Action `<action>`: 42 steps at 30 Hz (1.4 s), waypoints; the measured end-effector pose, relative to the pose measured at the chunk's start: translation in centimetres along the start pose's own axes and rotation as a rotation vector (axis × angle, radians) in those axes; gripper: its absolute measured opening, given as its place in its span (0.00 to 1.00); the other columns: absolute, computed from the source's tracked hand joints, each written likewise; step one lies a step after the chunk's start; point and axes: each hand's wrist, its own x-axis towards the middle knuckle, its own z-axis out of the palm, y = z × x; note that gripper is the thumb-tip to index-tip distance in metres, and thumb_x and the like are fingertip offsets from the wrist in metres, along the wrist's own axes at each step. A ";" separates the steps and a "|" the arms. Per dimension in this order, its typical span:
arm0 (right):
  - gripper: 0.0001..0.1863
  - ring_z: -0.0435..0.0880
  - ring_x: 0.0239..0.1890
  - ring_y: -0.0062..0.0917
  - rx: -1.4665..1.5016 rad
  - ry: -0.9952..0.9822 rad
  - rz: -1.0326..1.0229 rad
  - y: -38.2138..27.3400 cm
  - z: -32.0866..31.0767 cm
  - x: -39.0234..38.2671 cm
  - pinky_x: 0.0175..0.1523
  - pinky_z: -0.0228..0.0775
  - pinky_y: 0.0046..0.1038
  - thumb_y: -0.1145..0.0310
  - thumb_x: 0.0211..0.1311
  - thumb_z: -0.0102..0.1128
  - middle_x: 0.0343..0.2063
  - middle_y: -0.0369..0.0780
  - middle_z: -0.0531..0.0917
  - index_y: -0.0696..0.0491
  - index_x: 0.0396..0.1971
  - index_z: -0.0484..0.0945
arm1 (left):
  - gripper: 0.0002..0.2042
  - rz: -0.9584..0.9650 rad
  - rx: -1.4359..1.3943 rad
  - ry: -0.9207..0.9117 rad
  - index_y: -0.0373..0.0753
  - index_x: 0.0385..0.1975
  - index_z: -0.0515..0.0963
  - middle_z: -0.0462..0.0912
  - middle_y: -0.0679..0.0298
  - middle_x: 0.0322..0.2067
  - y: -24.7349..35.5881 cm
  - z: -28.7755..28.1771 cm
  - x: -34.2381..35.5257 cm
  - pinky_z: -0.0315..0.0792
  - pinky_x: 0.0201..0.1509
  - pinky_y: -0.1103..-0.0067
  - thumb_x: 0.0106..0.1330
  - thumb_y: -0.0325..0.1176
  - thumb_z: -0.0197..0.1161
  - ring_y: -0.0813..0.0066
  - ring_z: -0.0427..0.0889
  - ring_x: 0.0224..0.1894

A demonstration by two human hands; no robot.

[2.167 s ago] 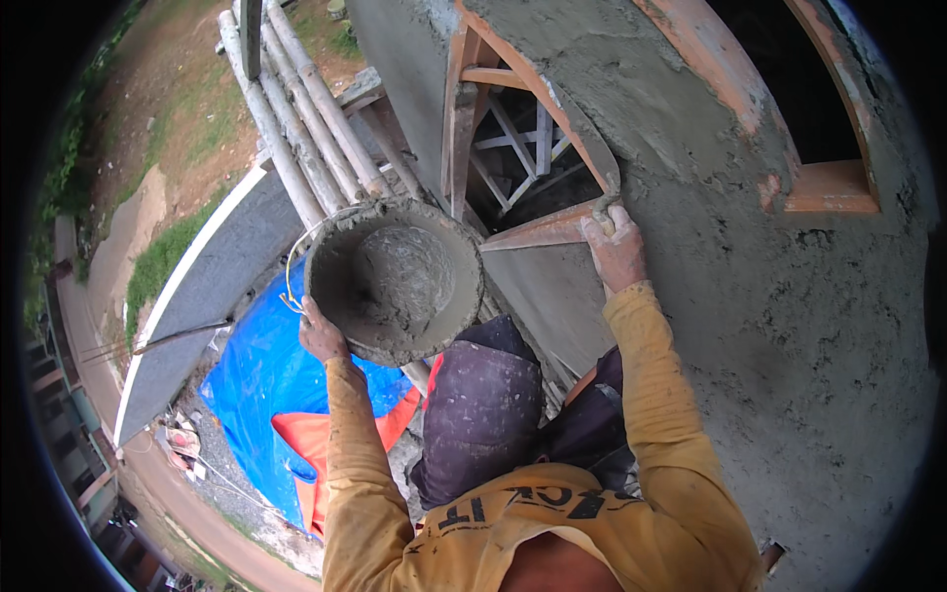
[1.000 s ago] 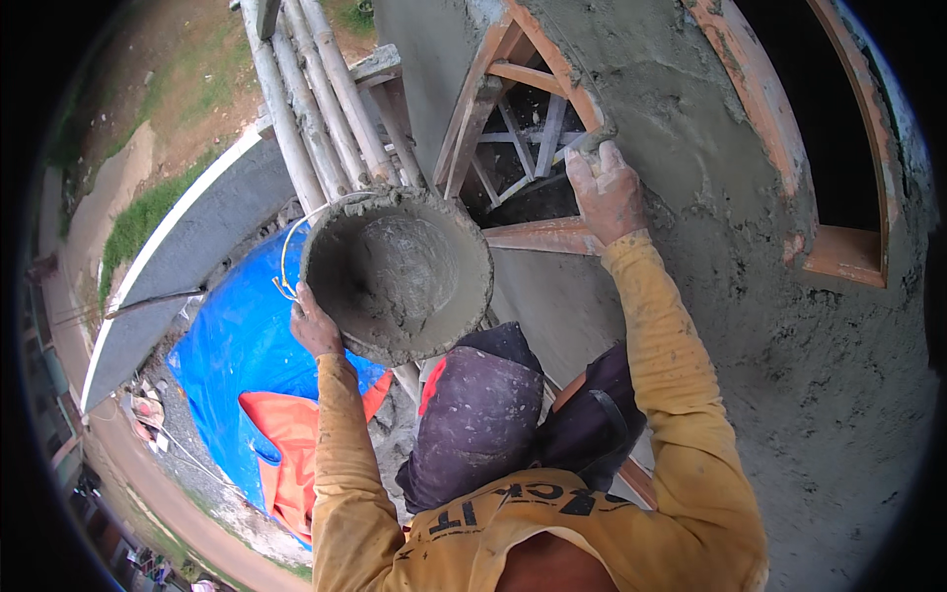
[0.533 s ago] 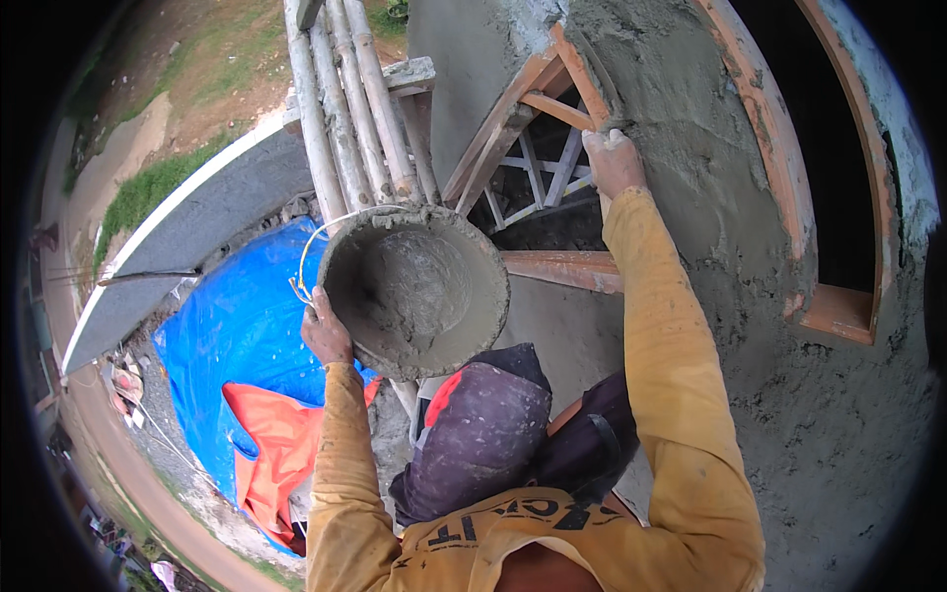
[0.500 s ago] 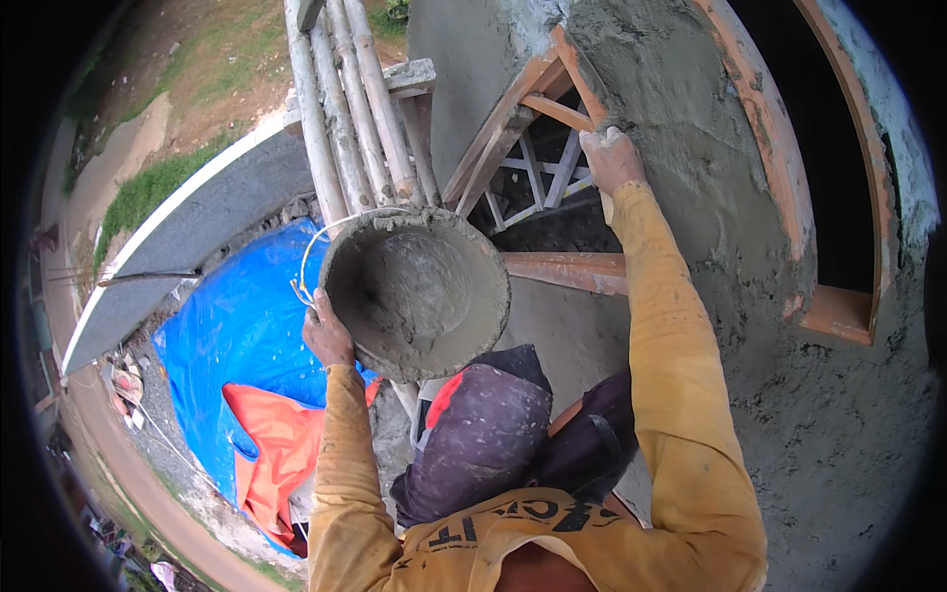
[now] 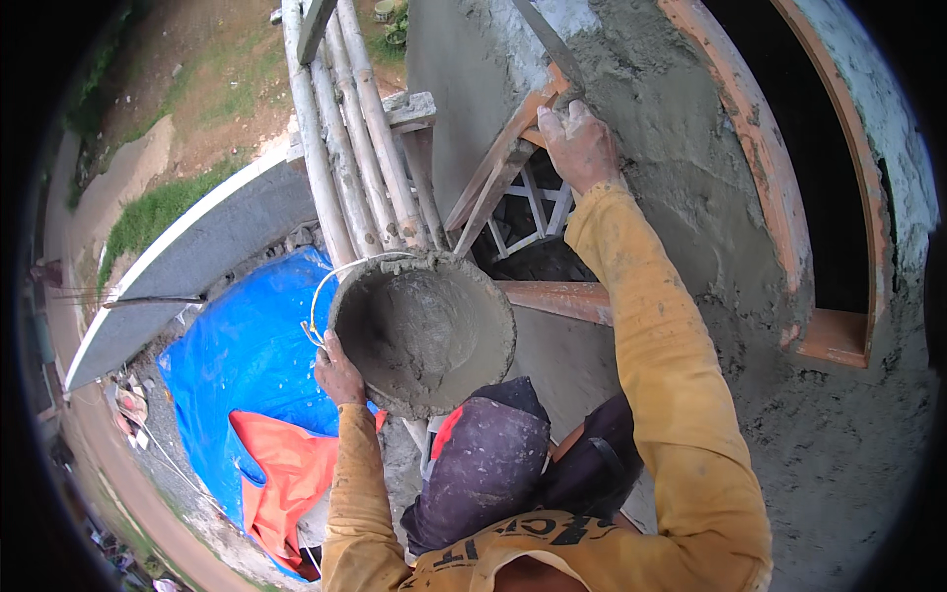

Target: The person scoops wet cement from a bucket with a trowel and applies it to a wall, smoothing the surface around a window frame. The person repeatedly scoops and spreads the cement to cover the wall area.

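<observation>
Two grips: we find the right hand (image 5: 584, 148) closed around a trowel (image 5: 552, 41), blade running forward-left beyond its fingers; the left hand (image 5: 339, 375) holds the bucket (image 5: 503, 335).

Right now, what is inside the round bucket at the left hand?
Wet-looking grey mortar lies in the bucket and coats its inner wall; no tool shows in it. The bucket's bottom is hidden beneath the mortar, so the depth cannot be told.

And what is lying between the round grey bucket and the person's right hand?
In the head view, part of the wooden frame lies between the bucket and the right hand, with pale bars showing through it.
</observation>
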 end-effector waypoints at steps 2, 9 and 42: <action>0.20 0.80 0.34 0.43 0.302 -0.274 0.338 2.2 0.0 2.3 0.39 0.72 0.37 0.57 0.58 0.53 0.28 0.55 0.78 0.62 0.37 0.74 | 0.26 0.038 -0.017 0.030 0.26 0.20 0.70 0.69 0.56 0.15 -0.1 0.7 -0.1 0.59 0.27 0.70 0.68 0.48 0.50 0.72 0.61 0.21; 0.30 0.73 0.52 0.46 -0.018 -0.277 -0.052 1.4 3.7 1.1 0.57 0.62 0.40 0.51 0.57 0.47 0.47 0.56 0.75 0.63 0.48 0.72 | 0.24 0.004 0.014 -0.013 0.25 0.28 0.74 0.75 0.56 0.22 -0.1 0.0 -0.2 0.65 0.31 0.72 0.68 0.48 0.50 0.73 0.68 0.25; 0.25 0.78 0.46 0.45 0.194 -0.339 0.194 0.6 3.4 6.2 0.53 0.67 0.39 0.53 0.58 0.45 0.42 0.55 0.78 0.61 0.41 0.76 | 0.25 0.057 0.002 0.037 0.25 0.24 0.72 0.71 0.56 0.17 0.4 0.6 -0.4 0.59 0.27 0.70 0.68 0.47 0.50 0.72 0.62 0.22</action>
